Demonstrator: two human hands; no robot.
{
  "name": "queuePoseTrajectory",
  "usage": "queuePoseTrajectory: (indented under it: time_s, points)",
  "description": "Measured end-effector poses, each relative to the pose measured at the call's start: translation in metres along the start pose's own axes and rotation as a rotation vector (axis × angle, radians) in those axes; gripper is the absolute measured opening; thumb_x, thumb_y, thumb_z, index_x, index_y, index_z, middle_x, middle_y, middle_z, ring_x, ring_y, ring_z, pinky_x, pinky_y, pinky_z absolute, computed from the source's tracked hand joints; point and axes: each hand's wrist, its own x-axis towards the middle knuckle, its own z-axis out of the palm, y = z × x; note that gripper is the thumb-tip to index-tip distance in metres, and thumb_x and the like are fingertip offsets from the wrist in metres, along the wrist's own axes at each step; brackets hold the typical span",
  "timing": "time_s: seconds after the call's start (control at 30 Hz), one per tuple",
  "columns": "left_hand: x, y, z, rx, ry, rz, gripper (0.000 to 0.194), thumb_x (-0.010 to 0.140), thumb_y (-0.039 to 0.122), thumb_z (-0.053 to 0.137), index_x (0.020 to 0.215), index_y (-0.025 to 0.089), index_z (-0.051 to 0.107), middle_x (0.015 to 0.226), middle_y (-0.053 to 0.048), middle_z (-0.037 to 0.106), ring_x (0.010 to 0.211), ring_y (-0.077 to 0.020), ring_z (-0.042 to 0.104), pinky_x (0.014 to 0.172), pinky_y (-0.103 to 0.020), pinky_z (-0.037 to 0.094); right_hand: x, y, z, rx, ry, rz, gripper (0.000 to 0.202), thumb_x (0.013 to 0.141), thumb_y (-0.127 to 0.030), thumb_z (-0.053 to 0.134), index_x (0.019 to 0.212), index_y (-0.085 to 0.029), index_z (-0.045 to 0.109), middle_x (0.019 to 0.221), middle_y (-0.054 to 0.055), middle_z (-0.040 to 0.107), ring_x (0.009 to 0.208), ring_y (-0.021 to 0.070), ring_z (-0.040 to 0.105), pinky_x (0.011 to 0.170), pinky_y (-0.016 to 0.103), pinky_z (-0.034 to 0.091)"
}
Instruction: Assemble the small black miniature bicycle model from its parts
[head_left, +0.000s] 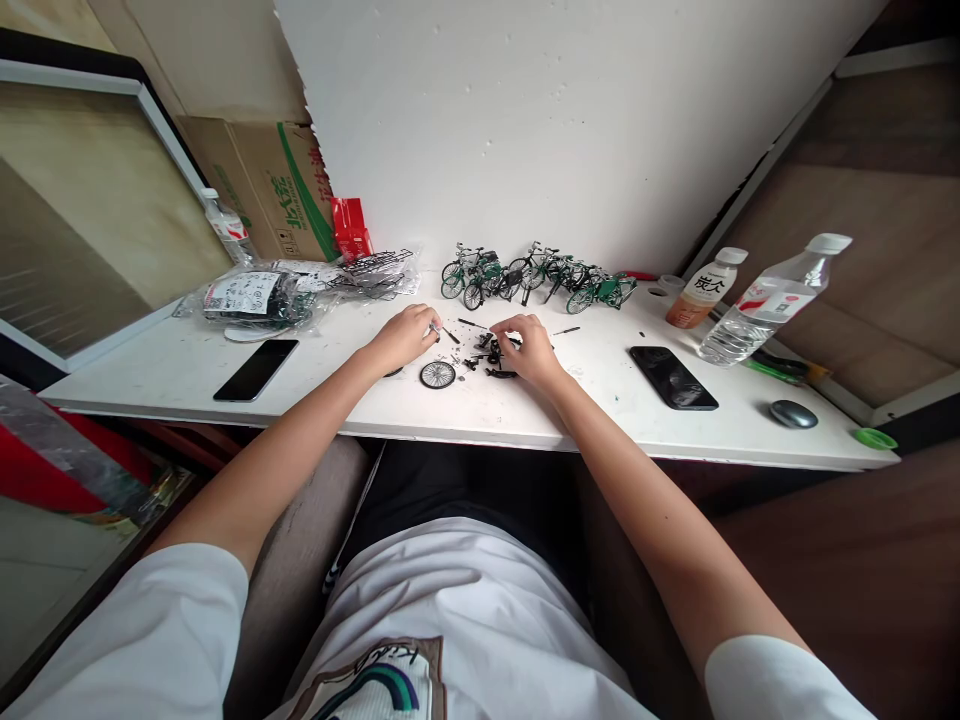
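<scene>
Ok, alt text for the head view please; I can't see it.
A person's left hand and right hand work among small black parts and a spoked wheel on a white desk. Miniature green and black bicycles are grouped behind; phones lie at both sides, with bottles farther out.

So I'm looking at a makeshift little workbench: a plain white desk (600, 370) that's standing tight against a scuffed white wall (562, 120). Tiny black parts (493, 352) and a spoked wheel (438, 375) are lying loose out front, a bunch of mini bicycles (555, 272) are lining the back, and clear bags of parts (259, 297) are piling up on the left, with a printed cardboard carton (259, 190) leaning behind. Everyday stuff is sharing the space too: two phones (673, 378), drink bottles (772, 305). Only this corner's showing, so it could be sitting in a home or a small workshop.
</scene>
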Motion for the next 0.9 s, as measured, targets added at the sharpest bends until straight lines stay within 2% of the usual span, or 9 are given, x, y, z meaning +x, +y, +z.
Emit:
queuePoseTrajectory:
  time_s: [0.07,0.17,0.33,0.43,0.53,0.63,0.7,0.8,0.9]
  points:
    - [-0.003,0.012,-0.002,-0.137,0.072,-0.031,0.019,0.096,0.019,0.057,0.111,0.017,0.069,0.118,-0.013,0.072,0.113,-0.0294,0.066,0.100,-0.042,0.052,0.000,-0.009,-0.001,-0.001,0.025,-0.108,0.032,0.108,-0.035,0.055,0.129,-0.024,0.076,0.127,0.013,0.076,0.118,0.0358,0.064,0.106,0.056,0.051]
    - [-0.014,0.035,0.000,-0.258,0.086,-0.039,0.018,0.095,0.017,0.056,0.108,0.018,0.068,0.116,-0.011,0.072,0.108,-0.0265,0.068,0.100,-0.041,0.053,-0.001,-0.026,0.000,0.009,-0.012,-0.259,0.042,0.111,-0.045,0.052,0.146,-0.027,0.068,0.137,0.014,0.073,0.126,0.0358,0.061,0.110,0.056,0.049]
    - [-0.031,0.056,0.006,-0.335,0.099,-0.048,0.013,0.098,0.020,0.056,0.104,0.019,0.068,0.113,-0.010,0.073,0.105,-0.0258,0.069,0.098,-0.040,0.054,-0.006,-0.039,0.009,0.074,-0.095,-0.334,0.037,0.106,-0.054,0.063,0.122,-0.025,0.079,0.116,0.013,0.080,0.114,0.0353,0.063,0.102,0.054,0.052]
    - [-0.036,0.058,0.009,-0.348,0.084,-0.048,0.012,0.098,0.021,0.056,0.104,0.020,0.067,0.113,-0.010,0.073,0.105,-0.0261,0.069,0.099,-0.041,0.054,-0.008,-0.038,0.012,0.132,-0.079,-0.320,0.029,0.105,-0.050,0.066,0.106,-0.025,0.081,0.102,0.011,0.080,0.105,0.0325,0.064,0.094,0.050,0.055]
    - [-0.040,0.055,0.010,-0.347,0.100,-0.035,0.016,0.098,0.022,0.057,0.109,0.021,0.068,0.115,-0.009,0.072,0.106,-0.0259,0.068,0.100,-0.042,0.054,-0.009,-0.038,0.013,0.157,-0.072,-0.319,0.024,0.105,-0.044,0.068,0.099,-0.024,0.080,0.096,0.009,0.080,0.101,0.0307,0.065,0.091,0.048,0.055]
    - [-0.044,0.049,0.012,-0.368,0.141,-0.040,0.032,0.094,0.021,0.061,0.124,0.021,0.069,0.123,-0.010,0.067,0.106,-0.0256,0.066,0.098,-0.040,0.055,-0.010,-0.037,0.011,0.184,-0.025,-0.268,0.021,0.105,-0.042,0.068,0.098,-0.024,0.078,0.099,0.008,0.081,0.102,0.0291,0.066,0.093,0.047,0.053]
    - [-0.046,0.045,0.015,-0.431,0.160,-0.074,0.040,0.095,0.021,0.057,0.134,0.021,0.068,0.126,-0.010,0.065,0.105,-0.0246,0.065,0.098,-0.040,0.056,-0.009,-0.035,0.010,0.216,0.030,-0.175,0.023,0.104,-0.044,0.069,0.097,-0.024,0.077,0.100,0.008,0.081,0.102,0.0285,0.067,0.091,0.045,0.053]
    - [-0.046,0.043,0.024,-0.576,0.232,-0.151,0.042,0.105,0.026,0.043,0.138,0.020,0.068,0.127,-0.011,0.063,0.093,-0.0207,0.067,0.099,-0.041,0.056,-0.006,-0.033,0.009,0.349,0.105,0.000,0.030,0.102,-0.053,0.069,0.096,-0.024,0.072,0.100,0.007,0.078,0.098,0.0262,0.069,0.082,0.040,0.053]
    - [-0.044,0.045,0.037,-0.741,0.278,-0.239,0.043,0.107,0.031,0.045,0.140,0.016,0.070,0.117,-0.011,0.065,0.087,-0.0181,0.068,0.094,-0.039,0.057,-0.004,-0.037,0.011,0.550,0.148,0.118,0.036,0.100,-0.060,0.067,0.097,-0.024,0.067,0.097,0.005,0.074,0.093,0.0229,0.069,0.079,0.037,0.053]
